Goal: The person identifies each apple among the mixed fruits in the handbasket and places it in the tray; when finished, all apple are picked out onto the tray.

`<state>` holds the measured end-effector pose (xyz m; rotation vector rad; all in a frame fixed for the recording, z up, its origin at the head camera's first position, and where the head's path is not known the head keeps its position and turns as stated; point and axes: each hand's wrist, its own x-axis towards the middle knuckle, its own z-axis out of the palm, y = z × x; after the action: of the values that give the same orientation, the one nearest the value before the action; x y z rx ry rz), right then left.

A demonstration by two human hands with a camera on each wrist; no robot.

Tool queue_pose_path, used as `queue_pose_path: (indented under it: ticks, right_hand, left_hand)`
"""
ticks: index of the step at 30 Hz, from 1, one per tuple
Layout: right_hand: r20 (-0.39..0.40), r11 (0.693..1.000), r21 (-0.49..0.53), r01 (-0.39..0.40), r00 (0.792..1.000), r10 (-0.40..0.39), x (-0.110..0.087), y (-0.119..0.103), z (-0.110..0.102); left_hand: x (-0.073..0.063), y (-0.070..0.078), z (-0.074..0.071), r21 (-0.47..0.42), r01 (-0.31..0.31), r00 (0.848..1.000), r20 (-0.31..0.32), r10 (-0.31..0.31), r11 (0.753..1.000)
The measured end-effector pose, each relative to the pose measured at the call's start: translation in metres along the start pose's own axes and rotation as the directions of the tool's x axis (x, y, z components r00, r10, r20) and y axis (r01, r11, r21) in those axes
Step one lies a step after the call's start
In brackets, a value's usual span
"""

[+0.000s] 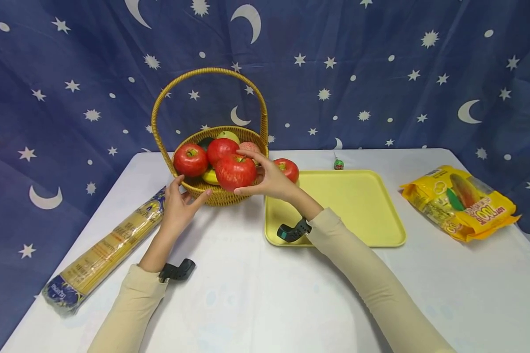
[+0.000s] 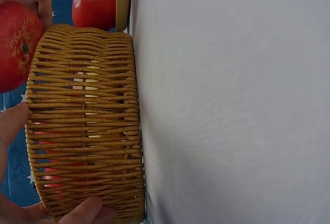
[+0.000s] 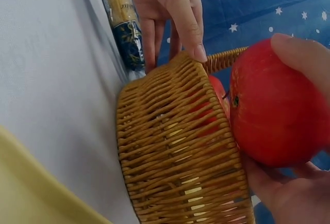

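Note:
A wicker basket [image 1: 223,196] with a tall arched handle stands at the back left, holding red apples [image 1: 191,160], a banana [image 1: 210,177] and other fruit. At its front left, my left hand [image 1: 176,206] holds the rim, thumb along the front and fingers round the end. My right hand [image 1: 274,180] grips a large red apple [image 1: 235,172] at the basket's front rim, thumb below and fingers over the top. In the right wrist view this apple [image 3: 278,105] is beside the rim, with the left hand [image 3: 172,7] at the basket's far end.
A yellow tray [image 1: 344,206] lies right of the basket, with another red apple [image 1: 287,169] at its back left corner. Behind the tray is a small green-wrapped lollipop [image 1: 338,164]. A yellow snack bag [image 1: 461,203] lies far right; a spaghetti pack [image 1: 110,250] lies at left.

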<state>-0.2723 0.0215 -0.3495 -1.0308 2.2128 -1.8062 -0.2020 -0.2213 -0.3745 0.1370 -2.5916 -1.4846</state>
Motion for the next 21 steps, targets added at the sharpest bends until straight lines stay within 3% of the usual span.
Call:
queue_pose_path:
  ticks: [21]
  right_hand:
    - [-0.009, 0.996, -0.021, 0.084, 0.996, -0.084, -0.011, 0.004, -0.001]
  left_hand:
    - [0.000, 0.001, 0.001, -0.014, 0.001, 1.000, -0.005, -0.001, 1.000]
